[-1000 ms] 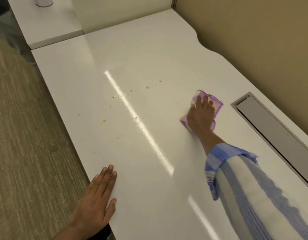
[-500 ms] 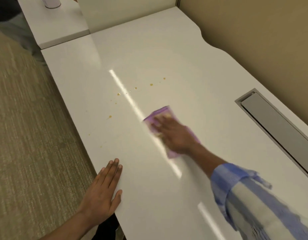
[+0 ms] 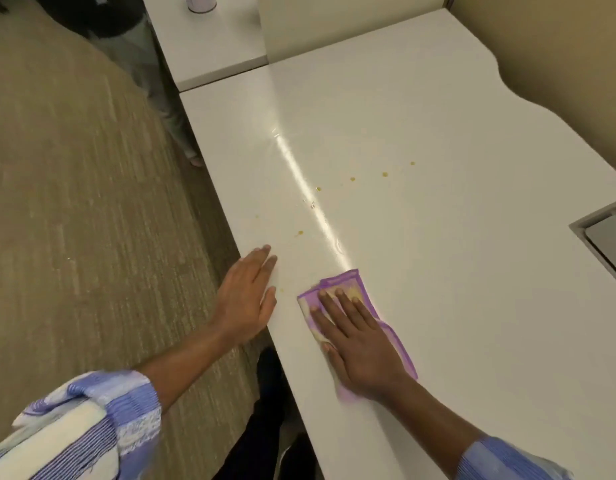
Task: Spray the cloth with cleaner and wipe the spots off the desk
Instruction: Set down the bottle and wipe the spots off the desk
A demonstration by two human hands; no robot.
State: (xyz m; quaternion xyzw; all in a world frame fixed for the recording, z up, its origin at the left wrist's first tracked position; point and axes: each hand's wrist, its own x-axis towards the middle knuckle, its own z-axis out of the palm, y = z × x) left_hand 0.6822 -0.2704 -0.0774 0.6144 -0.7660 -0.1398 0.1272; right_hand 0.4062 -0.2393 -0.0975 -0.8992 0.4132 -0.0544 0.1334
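Observation:
A purple-edged cloth [image 3: 348, 287] lies flat on the white desk [image 3: 455, 271] near its front edge. My right hand [image 3: 358, 344] presses down on the cloth with fingers spread. My left hand [image 3: 247, 299] rests flat and open on the desk's front edge, just left of the cloth. Several small yellow-brown spots [image 3: 384, 174] dot the desk beyond the hands, and one spot [image 3: 283, 290] sits between my hands. No spray bottle is in view.
A grey cable-tray lid [image 3: 608, 240] is set into the desk at the right. A second white desk [image 3: 209, 46] with a pale cylinder [image 3: 200, 3] stands at the back. Carpet [image 3: 91, 202] lies left. A beige wall [image 3: 559, 46] bounds the right.
My right hand has swept the cloth from the desk's far right side across toward the front edge. My left hand stays flat on the edge.

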